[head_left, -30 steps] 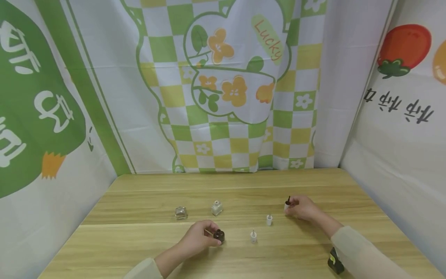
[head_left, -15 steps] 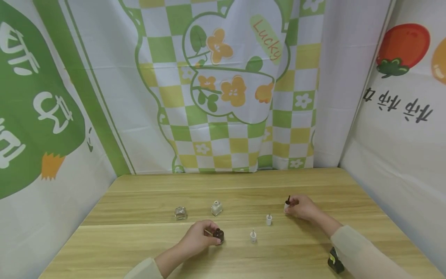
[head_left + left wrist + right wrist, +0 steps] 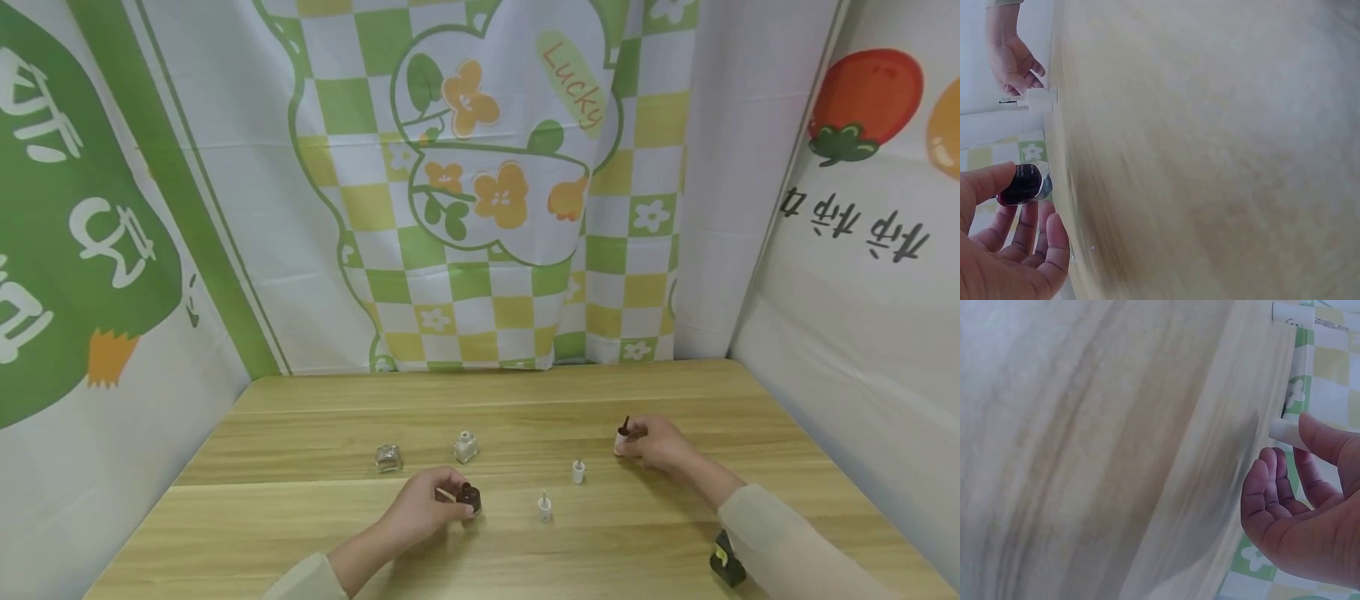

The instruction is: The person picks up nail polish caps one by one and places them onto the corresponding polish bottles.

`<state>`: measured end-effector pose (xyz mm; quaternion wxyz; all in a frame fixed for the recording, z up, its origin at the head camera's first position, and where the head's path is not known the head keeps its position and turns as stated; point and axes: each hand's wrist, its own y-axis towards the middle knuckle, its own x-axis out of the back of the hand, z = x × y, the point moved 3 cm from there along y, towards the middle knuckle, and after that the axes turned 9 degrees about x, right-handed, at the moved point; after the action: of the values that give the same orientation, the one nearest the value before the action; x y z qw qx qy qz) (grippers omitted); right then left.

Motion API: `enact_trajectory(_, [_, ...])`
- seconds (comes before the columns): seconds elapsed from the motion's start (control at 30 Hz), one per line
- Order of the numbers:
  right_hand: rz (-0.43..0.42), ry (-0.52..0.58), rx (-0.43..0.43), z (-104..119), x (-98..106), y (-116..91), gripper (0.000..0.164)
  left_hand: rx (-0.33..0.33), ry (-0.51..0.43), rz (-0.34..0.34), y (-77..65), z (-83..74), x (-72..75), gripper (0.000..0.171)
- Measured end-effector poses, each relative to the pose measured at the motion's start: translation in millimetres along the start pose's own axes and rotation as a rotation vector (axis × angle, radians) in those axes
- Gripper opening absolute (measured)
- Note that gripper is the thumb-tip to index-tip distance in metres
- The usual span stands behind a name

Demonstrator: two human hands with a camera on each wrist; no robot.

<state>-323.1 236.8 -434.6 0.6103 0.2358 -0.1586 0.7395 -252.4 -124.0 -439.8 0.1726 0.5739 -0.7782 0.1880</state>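
Note:
Near the table's middle my left hand (image 3: 422, 505) pinches a small dark nail polish bottle (image 3: 469, 499) without its cap. The left wrist view shows the thumb on one side of that bottle (image 3: 1025, 182) and fingers on the other. Further right, my right hand (image 3: 660, 442) pinches a white nail polish cap (image 3: 621, 442), its dark brush pointing up. Two more white caps stand brush-up between the hands: a farther cap (image 3: 578, 472) and a nearer cap (image 3: 545, 507). Beyond the left hand are an uncapped pale bottle (image 3: 465, 448) and a silvery glitter bottle (image 3: 388, 457).
A black object with a yellow mark (image 3: 726, 561) lies beside the right sleeve, partly hidden by it. Printed cloth hangs behind the wooden table (image 3: 495, 400) and along both sides.
The left hand has shifted slightly away from me with the dark bottle, which appears a little more tilted. The right hand has moved slightly right with its cap.

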Motion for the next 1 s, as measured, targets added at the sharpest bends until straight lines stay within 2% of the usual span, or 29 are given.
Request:
enact_trajectory(0.33, [0.017, -0.029, -0.002, 7, 4, -1, 0.017, 0.018, -0.062, 0.012, -2.0, -6.6, 3.4, 0.024])
enact_trajectory(0.6, [0.036, -0.087, 0.068, 21, 10, -2, 0.017, 0.023, -0.095, 0.009, -2.1, -11.0, 8.0, 0.026])
enact_trajectory(0.73, [0.042, -0.049, 0.098, 32, 12, -4, 0.017, 0.025, -0.104, -0.007, -2.0, -14.5, 10.2, 0.025])
enact_trajectory(0.87, [0.062, 0.014, 0.087, 39, 15, -7, 0.018, 0.007, -0.101, -0.016, -1.7, -18.7, 13.6, 0.025])
enact_trajectory(1.0, [0.065, 0.026, 0.093, 45, 18, -7, 0.018, -0.012, -0.102, -0.017, -1.7, -22.1, 16.5, 0.026])
